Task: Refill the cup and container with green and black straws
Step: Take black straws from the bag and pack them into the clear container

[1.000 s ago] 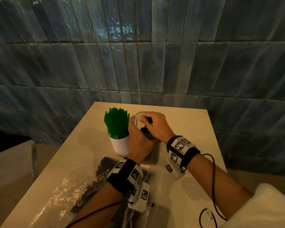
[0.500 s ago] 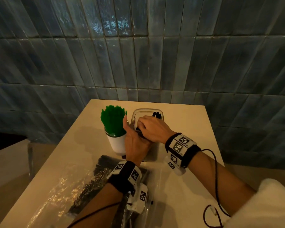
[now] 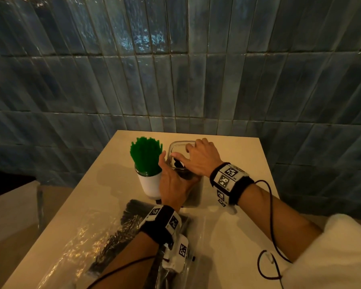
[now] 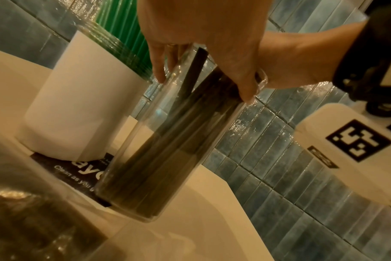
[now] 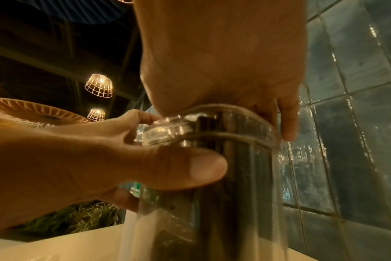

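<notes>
Our left hand (image 3: 173, 182) wraps the near side of the tall clear plastic container (image 4: 167, 141), thumb and fingers curled round its wall just under the rim; the right wrist view shows the thumb pressed flat on the plastic. Our right hand (image 3: 202, 157) lies over the container's mouth, fingers (image 4: 159, 70) draped down past the rim on both sides. Whether it pinches any straw we cannot tell; it looks to be patting them down.

The black straws (image 4: 174, 127) stand leaning inside the container, one end poking above the rim. In the left wrist view the container appears tilted, near edge of its base on a dark printed card (image 4: 74, 173); the camera angle may exaggerate this.

The white cup packed with green straws (image 3: 146, 155) stands just left of the container, close to touching it. It looks full.

A crinkled clear plastic bag of more black straws (image 3: 121, 232) lies on the pale table (image 3: 238, 236) nearer us, under our left forearm.

Risks, as we judge them:
- Pressing down on the leaning straws could bend or kink them.
- A tilted container on a slick card may slide or tip, spilling straws.
- Our left knuckles are close to the cup; a jerk could knock it over.
</notes>
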Tool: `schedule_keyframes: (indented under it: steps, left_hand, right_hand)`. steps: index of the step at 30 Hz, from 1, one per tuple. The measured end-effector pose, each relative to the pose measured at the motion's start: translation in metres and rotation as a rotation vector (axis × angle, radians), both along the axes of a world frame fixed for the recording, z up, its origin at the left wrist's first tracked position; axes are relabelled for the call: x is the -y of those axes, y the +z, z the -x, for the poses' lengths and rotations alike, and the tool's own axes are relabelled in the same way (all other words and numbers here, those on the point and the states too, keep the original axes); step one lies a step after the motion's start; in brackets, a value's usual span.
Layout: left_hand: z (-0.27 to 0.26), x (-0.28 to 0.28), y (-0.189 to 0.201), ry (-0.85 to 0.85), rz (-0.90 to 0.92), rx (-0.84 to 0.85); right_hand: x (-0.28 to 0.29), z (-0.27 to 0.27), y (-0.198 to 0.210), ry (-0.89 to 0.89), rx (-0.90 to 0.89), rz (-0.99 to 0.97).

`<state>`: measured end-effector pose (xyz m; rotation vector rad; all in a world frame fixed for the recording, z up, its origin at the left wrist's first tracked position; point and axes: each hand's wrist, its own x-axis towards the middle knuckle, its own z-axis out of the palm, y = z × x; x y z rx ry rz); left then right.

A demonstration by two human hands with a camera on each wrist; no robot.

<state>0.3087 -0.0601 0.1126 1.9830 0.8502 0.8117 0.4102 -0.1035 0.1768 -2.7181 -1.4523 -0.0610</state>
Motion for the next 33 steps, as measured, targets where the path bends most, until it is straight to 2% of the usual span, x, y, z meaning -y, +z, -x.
schedule_keyframes:
  steps: [6,8,10,13,15,16,18,20,22,24,26,29,33]
  left_hand:
    - [0.002,-0.002,-0.003,0.008,0.004,-0.030]
    - [0.007,-0.004,-0.005,-0.014,-0.007,-0.056]
    - [0.019,-0.006,-0.011,-0.046,0.015,-0.092]
    - [0.053,-0.007,-0.024,-0.085,-0.013,-0.154]
    - [0.084,0.002,-0.038,-0.095,-0.086,-0.327]
    - [0.099,0.010,-0.047,-0.115,-0.073,-0.443]
    - [0.126,0.030,-0.065,-0.189,0.074,-0.688]
    - [0.141,0.049,-0.079,-0.282,0.148,-0.970]
    - [0.146,0.060,-0.084,-0.370,0.129,-1.156]
    - [0.145,0.061,-0.082,-0.399,0.119,-1.150]
    - [0.146,0.054,-0.080,-0.391,0.145,-1.039]
    - [0.151,0.045,-0.086,-0.436,0.078,-0.929]
    - [0.159,0.044,-0.080,-0.431,0.072,-0.866]
  right_hand:
    - [0.004,0.004,0.003,0.017,0.020,-0.035]
    - [0.011,0.007,0.005,0.037,-0.007,-0.102]
    - [0.024,0.011,0.002,0.043,-0.067,-0.313]
    - [0.058,0.025,-0.011,-0.012,-0.205,-0.753]
    - [0.087,0.039,-0.031,-0.116,-0.366,-0.859]
    - [0.100,0.046,-0.046,-0.176,-0.453,-0.817]
    - [0.117,0.060,-0.082,-0.256,-0.598,-0.531]
    - [0.125,0.077,-0.114,-0.231,-0.714,-0.189]
    - [0.127,0.096,-0.133,-0.152,-0.839,-0.008]
    - [0.124,0.112,-0.144,-0.018,-0.808,0.048]
    - [0.116,0.124,-0.152,0.074,-0.693,0.023]
    - [0.099,0.138,-0.163,0.116,-0.686,-0.071]
    - [0.078,0.145,-0.155,0.150,-0.657,-0.073]
